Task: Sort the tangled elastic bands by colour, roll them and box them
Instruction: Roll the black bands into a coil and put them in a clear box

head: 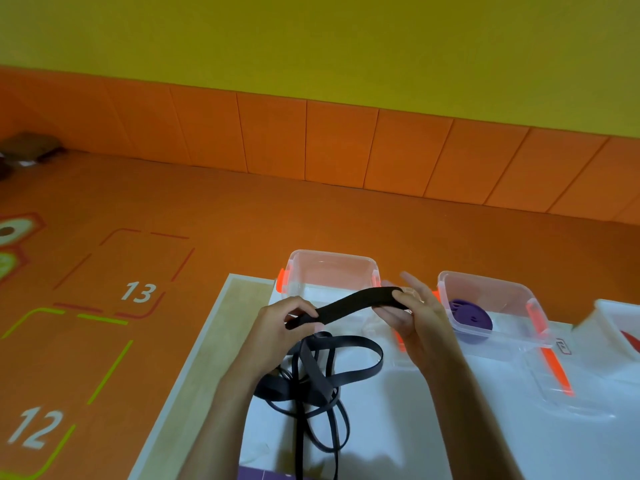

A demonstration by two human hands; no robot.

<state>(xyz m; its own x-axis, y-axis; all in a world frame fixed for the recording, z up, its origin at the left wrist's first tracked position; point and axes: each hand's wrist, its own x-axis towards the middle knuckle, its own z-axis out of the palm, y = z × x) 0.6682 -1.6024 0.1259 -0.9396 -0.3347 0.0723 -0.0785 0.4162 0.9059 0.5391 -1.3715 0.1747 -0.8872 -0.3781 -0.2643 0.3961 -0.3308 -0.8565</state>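
- Near edge of the white worktop (433,438): a purple patch (266,475), cut off by the frame, possibly a mat or a lid.
- Just beyond it, a tangle of black elastic bands (313,382) lies on the worktop in loose, overlapping loops, with strands trailing toward the near edge.
- One black band (353,302) rises out of the tangle, held taut and slightly arched between both hands, above the worktop.
- Left hand (277,329): fingers (300,305) curled round the band's lower end, directly above the tangle.
- Right hand (414,318): thumb and lower fingers (393,318) pinch the band's upper end; the other fingers are spread straight.
- Right of the hands, a clear lid (568,400) with an orange clip (556,368) lies flat.
- Behind the hands, a clear box (332,263) with orange latches, nothing visible inside.
- To its right and apart from it, a second clear box (498,289) holds a rolled purple band (471,319).
- At the right frame edge, a third box (618,315) with something red (632,339) inside.
- Beyond the worktop, an orange floor (242,202) painted with 13 and 12, then orange panels under a yellow wall (311,46).
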